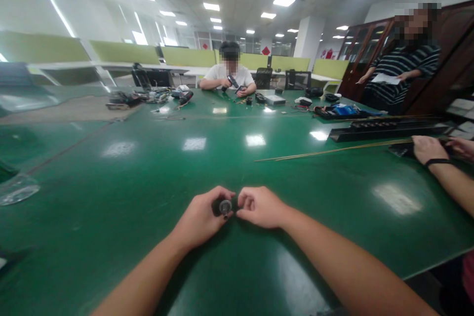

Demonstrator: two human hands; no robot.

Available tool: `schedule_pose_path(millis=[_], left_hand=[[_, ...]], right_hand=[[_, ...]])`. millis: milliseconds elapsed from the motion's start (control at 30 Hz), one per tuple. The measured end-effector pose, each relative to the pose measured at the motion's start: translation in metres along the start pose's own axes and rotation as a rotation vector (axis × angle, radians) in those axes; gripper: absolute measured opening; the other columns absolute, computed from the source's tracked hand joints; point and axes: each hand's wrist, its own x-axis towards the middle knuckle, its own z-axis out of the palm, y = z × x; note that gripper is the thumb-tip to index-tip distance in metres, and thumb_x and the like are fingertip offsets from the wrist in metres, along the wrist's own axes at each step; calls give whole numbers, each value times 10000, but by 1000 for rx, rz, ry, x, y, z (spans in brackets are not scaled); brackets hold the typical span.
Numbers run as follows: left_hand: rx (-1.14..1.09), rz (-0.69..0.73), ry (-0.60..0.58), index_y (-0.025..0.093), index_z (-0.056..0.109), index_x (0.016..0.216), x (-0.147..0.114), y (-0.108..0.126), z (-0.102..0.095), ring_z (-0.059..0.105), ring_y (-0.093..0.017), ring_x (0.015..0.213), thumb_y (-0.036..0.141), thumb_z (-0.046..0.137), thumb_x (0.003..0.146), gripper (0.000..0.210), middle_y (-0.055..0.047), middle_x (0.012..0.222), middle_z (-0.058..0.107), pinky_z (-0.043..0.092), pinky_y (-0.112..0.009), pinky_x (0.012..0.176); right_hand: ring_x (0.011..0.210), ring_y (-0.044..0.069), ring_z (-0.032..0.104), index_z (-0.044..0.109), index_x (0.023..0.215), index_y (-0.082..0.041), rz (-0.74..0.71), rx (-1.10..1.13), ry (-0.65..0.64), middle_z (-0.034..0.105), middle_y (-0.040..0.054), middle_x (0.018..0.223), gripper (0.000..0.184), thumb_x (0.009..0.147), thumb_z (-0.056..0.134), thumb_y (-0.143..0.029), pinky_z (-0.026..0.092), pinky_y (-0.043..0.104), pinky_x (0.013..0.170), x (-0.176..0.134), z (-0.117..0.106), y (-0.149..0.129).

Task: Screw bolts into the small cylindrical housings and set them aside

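Observation:
A small dark part with a round grey face (pixel 225 206) sits in the grip of my left hand (pixel 202 217), whose thumb and fingers curl around it. Close on its right is my right hand (pixel 261 207), fingers bent and thumb pressed inward at the part's dark side. Whether the right fingertips pinch the part or some tiny piece is hidden. Both hands are low over the green tabletop (pixel 207 173), near the middle of the view.
Thin brass-coloured rods (pixel 314 153) lead right to a co-worker's hand (pixel 429 150) beside a black channel-shaped rail (pixel 385 131). Across the table a seated person (pixel 229 74) handles a dark tool. Electronic clutter (pixel 148 96) lies far left; a clear plastic dish (pixel 18 190) is nearer.

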Motion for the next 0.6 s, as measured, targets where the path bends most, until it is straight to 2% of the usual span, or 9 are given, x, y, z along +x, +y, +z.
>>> schedule_pose_path(millis=[100, 300, 467, 600], left_hand=[[-44, -13, -33, 253, 619, 1001, 0, -1, 2, 678, -149, 931, 265, 662, 834, 174, 37, 1060, 716, 505, -258, 822], [-100, -27, -17, 248, 632, 1085, 2, 0, 2, 681, -166, 954, 307, 687, 841, 257, 14, 1055, 723, 511, -273, 856], [-104, -53, -43, 250, 650, 1056, 3, 2, 3, 674, -153, 892, 352, 685, 860, 224, 28, 983, 720, 503, -258, 811], [-88, -54, -46, 257, 647, 1077, 3, 1, 3, 664, -160, 911, 393, 661, 880, 240, 27, 1006, 714, 491, -271, 829]], right_hand=[[574, 96, 558, 624, 861, -201, -9, -8, -10, 626, -41, 674, 123, 770, 706, -217, 381, 194, 534, -1, 0, -1], [560, 94, 556, 630, 842, -206, -39, -16, -40, 624, -49, 659, 126, 761, 721, -238, 367, 193, 523, -3, 0, -4], [581, 102, 565, 645, 864, -215, -79, -61, -37, 628, -45, 676, 148, 756, 732, -265, 363, 199, 532, -4, -3, -7], [574, 103, 565, 633, 861, -209, -84, -88, -45, 634, -45, 674, 160, 757, 732, -277, 368, 202, 537, -3, -4, -8]])
